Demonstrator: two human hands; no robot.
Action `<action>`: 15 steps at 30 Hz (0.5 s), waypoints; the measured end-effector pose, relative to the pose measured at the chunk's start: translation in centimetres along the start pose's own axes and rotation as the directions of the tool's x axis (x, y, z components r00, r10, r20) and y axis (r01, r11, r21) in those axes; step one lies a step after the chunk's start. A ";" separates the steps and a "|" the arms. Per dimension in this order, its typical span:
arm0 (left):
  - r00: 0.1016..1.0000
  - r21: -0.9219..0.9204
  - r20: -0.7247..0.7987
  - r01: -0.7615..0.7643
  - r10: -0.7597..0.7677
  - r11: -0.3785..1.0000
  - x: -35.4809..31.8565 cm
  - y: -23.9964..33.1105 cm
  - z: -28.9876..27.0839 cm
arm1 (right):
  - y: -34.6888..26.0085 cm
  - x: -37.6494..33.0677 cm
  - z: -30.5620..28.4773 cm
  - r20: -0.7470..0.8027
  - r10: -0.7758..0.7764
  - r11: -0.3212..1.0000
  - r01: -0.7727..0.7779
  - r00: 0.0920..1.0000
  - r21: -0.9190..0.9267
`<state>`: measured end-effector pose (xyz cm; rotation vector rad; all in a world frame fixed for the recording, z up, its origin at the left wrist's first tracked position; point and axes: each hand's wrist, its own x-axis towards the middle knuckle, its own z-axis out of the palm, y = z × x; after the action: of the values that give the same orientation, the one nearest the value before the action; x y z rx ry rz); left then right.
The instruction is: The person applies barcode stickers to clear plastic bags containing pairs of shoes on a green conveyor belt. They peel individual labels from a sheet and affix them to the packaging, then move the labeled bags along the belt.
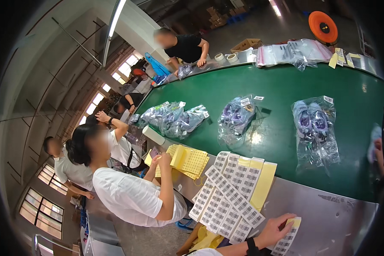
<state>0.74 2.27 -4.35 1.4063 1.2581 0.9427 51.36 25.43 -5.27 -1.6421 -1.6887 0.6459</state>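
My left hand (278, 230) comes in from the lower edge, a black band on its wrist. Its fingers are bent and pressed together on a sheet of barcode labels (287, 240) with a yellow strip at its top, lying on the metal ledge. Just left of it several overlapping label sheets (232, 192) are fanned out, white with black bars on yellow backing. My right hand does not show. Beyond, a pair of blue-purple shoes in a clear bag (313, 121) lies on the green belt, with a second bagged pair (236, 115) to its left.
More bagged shoes (175, 117) lie farther left on the green belt (269, 141). A co-worker in white (132, 198) handles things beside yellow label sheets (185, 160). Another person (185, 49) stands across the belt near tape rolls (231, 57). A partly cut-off hand (379, 155) shows at the right rim.
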 end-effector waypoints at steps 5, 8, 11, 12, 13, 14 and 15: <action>0.992 -0.179 0.016 0.124 -0.123 0.976 0.2 -0.8 -0.1 | -23.8 -8.3 11.7 0.180 -0.141 0.858 0.030 0.974 0.512; 0.994 -0.449 -0.067 0.051 -0.091 0.892 0.3 0.2 -0.2 | -27.5 -14.6 14.7 0.456 -0.127 0.967 0.007 0.881 0.256; 0.995 -0.489 -0.100 -0.053 0.004 0.871 -0.3 1.0 -0.8 | -28.5 -19.9 17.6 0.641 -0.167 0.947 -0.060 0.750 0.316; 0.994 -0.457 -0.097 -0.087 0.047 0.885 -0.3 1.4 -1.1 | -28.4 -21.0 18.2 0.614 -0.116 0.908 -0.168 0.781 0.385; 0.999 -0.405 -0.025 -0.052 0.046 0.913 -0.2 2.0 -1.5 | -28.3 -22.1 18.7 0.590 -0.049 0.851 -0.276 0.806 0.448; 0.998 -0.349 0.053 -0.022 0.043 0.937 -0.2 2.8 -2.0 | -28.4 -22.9 18.8 0.564 0.025 0.776 -0.372 0.826 0.510; 0.990 -0.286 0.138 0.003 0.038 0.958 -0.3 3.6 -2.4 | -28.6 -23.2 19.0 0.530 0.039 0.780 -0.358 0.847 0.514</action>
<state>-0.78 2.45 -0.28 1.2341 0.9616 0.9759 17.60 2.33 1.12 -1.2492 -1.3961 1.6505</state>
